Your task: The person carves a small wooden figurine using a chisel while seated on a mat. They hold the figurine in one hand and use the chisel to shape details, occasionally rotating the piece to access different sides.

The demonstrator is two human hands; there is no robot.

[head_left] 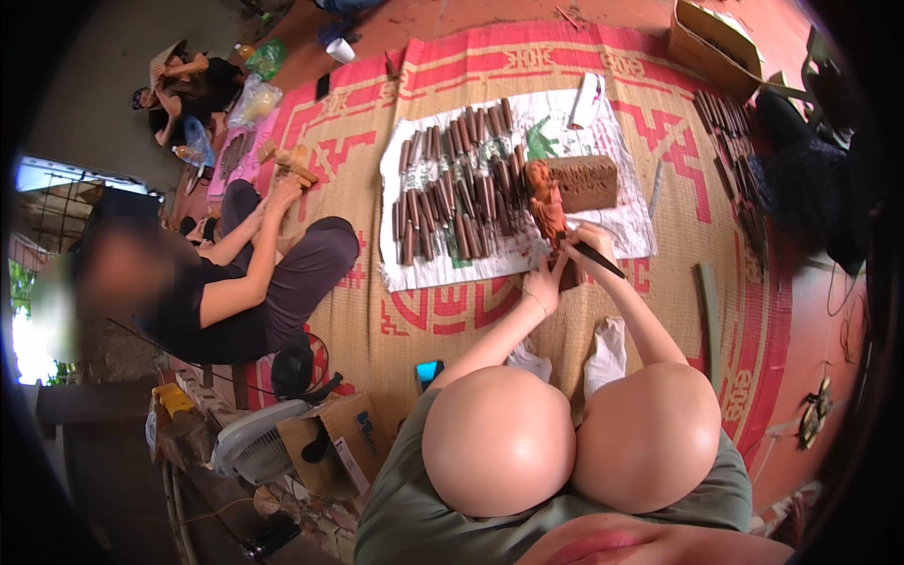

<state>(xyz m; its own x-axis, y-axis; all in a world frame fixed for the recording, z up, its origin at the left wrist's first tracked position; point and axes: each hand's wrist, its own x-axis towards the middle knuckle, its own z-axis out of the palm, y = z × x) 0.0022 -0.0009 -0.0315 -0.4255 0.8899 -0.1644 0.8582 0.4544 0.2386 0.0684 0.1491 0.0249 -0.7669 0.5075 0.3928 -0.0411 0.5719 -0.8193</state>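
A reddish-brown carved wooden figurine (545, 200) leans against a brown block with a carved pattern (589, 183), its lower end toward me. My left hand (540, 286) is closed around the figurine's dark lower end. In my right hand (593, 243) is a slim carving chisel (600, 261) with a dark handle. Its working end meets the lower part of the figurine, close to my left fingers; the tip itself is too small to make out. Many dark-handled carving tools (461, 193) lie in rows on a white cloth (414, 275) left of the figurine.
Beneath everything spreads a red and tan woven mat (377, 320). To the left a seated person (235, 273) works on a piece of wood (294, 169). More tools (739, 179) and a wooden box (713, 52) are at the right. A phone (428, 372) lies beside my leg.
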